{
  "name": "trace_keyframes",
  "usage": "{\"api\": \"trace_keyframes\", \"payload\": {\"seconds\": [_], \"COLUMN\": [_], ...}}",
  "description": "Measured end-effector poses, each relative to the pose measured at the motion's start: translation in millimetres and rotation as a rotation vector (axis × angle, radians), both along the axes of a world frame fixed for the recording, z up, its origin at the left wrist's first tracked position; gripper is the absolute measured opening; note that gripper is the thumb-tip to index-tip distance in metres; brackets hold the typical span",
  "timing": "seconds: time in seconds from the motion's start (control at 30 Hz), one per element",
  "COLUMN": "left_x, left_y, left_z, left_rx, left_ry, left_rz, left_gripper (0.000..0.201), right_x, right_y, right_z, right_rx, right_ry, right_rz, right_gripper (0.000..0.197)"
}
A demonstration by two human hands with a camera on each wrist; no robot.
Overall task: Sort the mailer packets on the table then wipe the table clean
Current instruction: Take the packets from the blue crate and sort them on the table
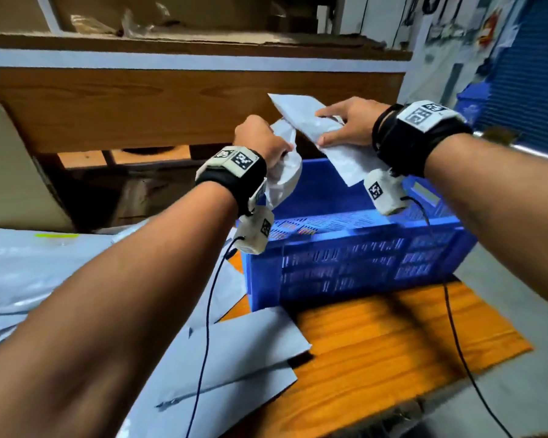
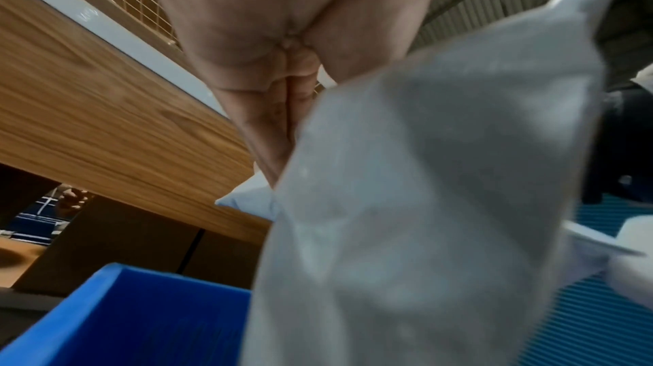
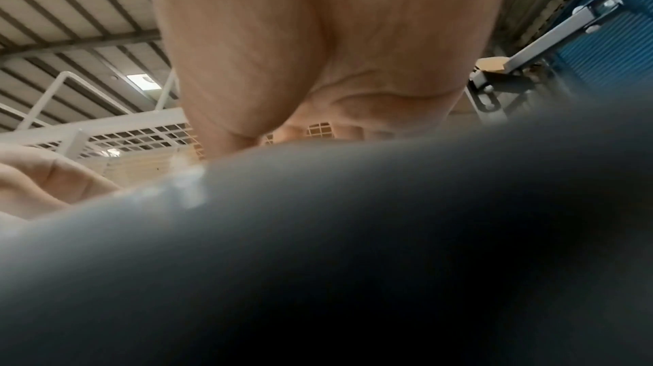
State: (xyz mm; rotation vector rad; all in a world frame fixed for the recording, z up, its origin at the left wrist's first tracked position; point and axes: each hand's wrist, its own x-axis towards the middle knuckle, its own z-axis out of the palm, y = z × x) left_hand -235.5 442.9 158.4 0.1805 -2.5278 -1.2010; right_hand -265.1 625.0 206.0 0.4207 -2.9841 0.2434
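Both hands are raised over a blue plastic crate (image 1: 355, 248) that stands on the orange table (image 1: 393, 343). My left hand (image 1: 261, 139) grips a crumpled white mailer packet (image 1: 283, 172), which hangs down past the wrist; in the left wrist view that packet (image 2: 424, 190) fills the frame below the hand (image 2: 282, 45). My right hand (image 1: 350, 123) holds a flat grey-white mailer packet (image 1: 301, 116), thumb under and fingers on top. Its blurred underside (image 3: 353, 246) blocks most of the right wrist view beneath the palm (image 3: 318, 50). More grey mailer packets (image 1: 234, 352) lie on the table at left.
A wooden shelf unit (image 1: 171, 102) stands right behind the crate. A large pile of grey mailers (image 1: 29, 273) covers the table's left side. A blue shutter (image 1: 525, 67) and blue bins are at the far right. Bare orange tabletop shows in front of the crate.
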Motion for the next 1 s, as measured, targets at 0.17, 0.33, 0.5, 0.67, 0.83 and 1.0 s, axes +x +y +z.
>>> {"api": "trace_keyframes", "payload": {"seconds": [0.17,0.33,0.5,0.67,0.83,1.0], "left_x": [-46,-68,-88,-109,-126,-133], "left_y": [19,42,65,88,104,113], "left_z": [-16,-38,-65,-80,-110,-150], "left_rx": [-0.127,-0.375,-0.677,-0.757,-0.836,-0.955], "left_ry": [-0.092,-0.234,-0.365,-0.479,-0.608,-0.767], "left_rz": [-0.040,-0.105,-0.157,-0.152,-0.140,-0.234], "left_gripper": [0.041,0.031,0.035,0.027,0.027,0.048], "right_x": [-41,-69,-105,-131,-153,-159], "right_y": [17,29,39,48,60,71], "right_z": [-4,-16,-57,-98,-147,-195], "right_rx": [0.146,0.310,0.443,0.572,0.641,0.682], "right_ry": [-0.149,-0.296,-0.475,-0.458,-0.374,-0.461], "right_rz": [0.036,0.122,0.241,0.379,0.402,0.440], "right_gripper": [0.069,0.061,0.053,0.046,0.055,0.058]}}
